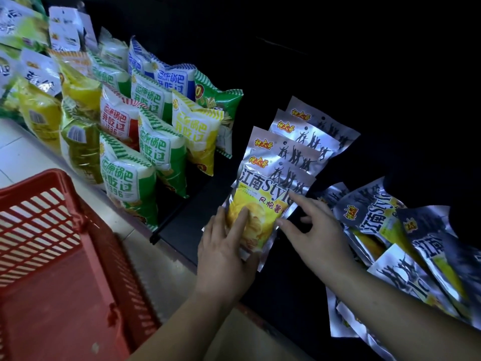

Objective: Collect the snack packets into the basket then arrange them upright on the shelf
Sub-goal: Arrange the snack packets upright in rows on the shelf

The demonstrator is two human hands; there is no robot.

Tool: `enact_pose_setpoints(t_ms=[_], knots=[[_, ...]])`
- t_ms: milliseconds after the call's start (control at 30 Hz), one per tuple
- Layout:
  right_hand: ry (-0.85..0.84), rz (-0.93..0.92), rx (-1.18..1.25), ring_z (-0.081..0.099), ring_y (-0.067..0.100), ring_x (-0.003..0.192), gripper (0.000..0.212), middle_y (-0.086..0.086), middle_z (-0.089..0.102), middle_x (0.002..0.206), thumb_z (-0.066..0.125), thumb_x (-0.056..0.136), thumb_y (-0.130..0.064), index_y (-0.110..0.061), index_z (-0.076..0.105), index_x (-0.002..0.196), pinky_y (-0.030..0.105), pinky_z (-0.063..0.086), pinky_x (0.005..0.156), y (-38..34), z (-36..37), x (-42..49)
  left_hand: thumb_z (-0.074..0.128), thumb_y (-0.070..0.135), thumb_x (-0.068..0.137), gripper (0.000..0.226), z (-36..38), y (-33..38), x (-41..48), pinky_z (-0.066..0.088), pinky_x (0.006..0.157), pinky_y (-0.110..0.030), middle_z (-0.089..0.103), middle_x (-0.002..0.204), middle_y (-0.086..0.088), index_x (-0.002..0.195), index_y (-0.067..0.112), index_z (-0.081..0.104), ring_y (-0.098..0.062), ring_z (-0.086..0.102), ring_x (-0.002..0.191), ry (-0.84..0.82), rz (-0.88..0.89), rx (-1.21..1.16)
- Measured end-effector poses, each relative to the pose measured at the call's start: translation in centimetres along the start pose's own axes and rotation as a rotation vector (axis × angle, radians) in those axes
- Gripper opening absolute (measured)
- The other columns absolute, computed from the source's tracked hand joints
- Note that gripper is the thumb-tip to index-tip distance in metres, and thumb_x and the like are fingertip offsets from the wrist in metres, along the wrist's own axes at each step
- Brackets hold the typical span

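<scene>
— What's nearest?
— The red basket (52, 256), at the lower left, just off the front edge of the dark shelf (273, 295).
— And the hands?
— Both are on one packet. The left hand (226, 254) grips the front packet (260, 204) at its lower left corner, with its fingers lying across the yellow print. The right hand (312, 238) is released, fingers spread. Its forefinger touches the packet's right edge and its thumb touches the lower right side.
— How does that packet stand?
— Upright on the shelf, tilted a little to the left, at the head of a row of silver packets (299, 142) that overlap one behind another.
— Anything to the right?
— A loose heap of packets (390, 243), lying flat and crooked, partly under the right forearm.
— Further back?
— On the left, green and white bags (130, 165) stand in rows, with yellow ones beyond.
</scene>
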State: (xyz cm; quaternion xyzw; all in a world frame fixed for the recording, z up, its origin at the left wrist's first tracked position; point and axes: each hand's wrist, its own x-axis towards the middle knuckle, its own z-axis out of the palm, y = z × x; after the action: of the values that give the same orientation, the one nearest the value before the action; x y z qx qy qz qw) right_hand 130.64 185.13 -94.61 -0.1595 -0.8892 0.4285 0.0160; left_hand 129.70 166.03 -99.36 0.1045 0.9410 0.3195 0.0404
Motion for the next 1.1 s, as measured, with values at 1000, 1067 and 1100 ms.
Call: enact_pose_setpoints(t_ms=[1000, 1067, 1100], knots=[[0.053, 0.552, -0.139, 0.063, 0.022, 0.106, 0.040, -0.001, 0.059, 0.133, 0.056, 0.100, -0.050, -0.033, 0.057, 0.136, 0.041, 0.054, 0.086, 6.6, -25.2, -25.4, 0.074, 0.022, 0.090, 0.015, 2.9, 26.8, -15.8, 0.045, 0.077, -0.023, 0.068, 0.097, 0.004, 0.101, 0.025, 0.064, -0.020, 0.064, 0.090, -0.729, -0.031, -0.463], [0.024, 0.539, -0.162, 0.055, 0.024, 0.128, 0.046, -0.003, 0.049, 0.149, 0.054, 0.100, -0.053, -0.035, 0.052, 0.142, 0.046, 0.048, 0.102, 8.5, -24.8, -26.0, 0.072, 0.022, 0.091, 0.007, 4.2, 24.7, -18.5, 0.047, 0.071, -0.024, 0.071, 0.088, 0.007, 0.095, 0.027, 0.069, -0.015, 0.064, 0.080, -0.639, -0.077, -0.474], [0.010, 0.535, -0.173, 0.053, 0.024, 0.130, 0.045, -0.004, 0.046, 0.151, 0.052, 0.100, -0.054, -0.037, 0.052, 0.141, 0.047, 0.047, 0.104, 9.1, -24.5, -25.9, 0.073, 0.020, 0.090, 0.007, 4.7, 23.8, -19.6, 0.048, 0.071, -0.023, 0.072, 0.082, 0.006, 0.089, 0.026, 0.070, -0.012, 0.065, 0.075, -0.603, -0.118, -0.492]])
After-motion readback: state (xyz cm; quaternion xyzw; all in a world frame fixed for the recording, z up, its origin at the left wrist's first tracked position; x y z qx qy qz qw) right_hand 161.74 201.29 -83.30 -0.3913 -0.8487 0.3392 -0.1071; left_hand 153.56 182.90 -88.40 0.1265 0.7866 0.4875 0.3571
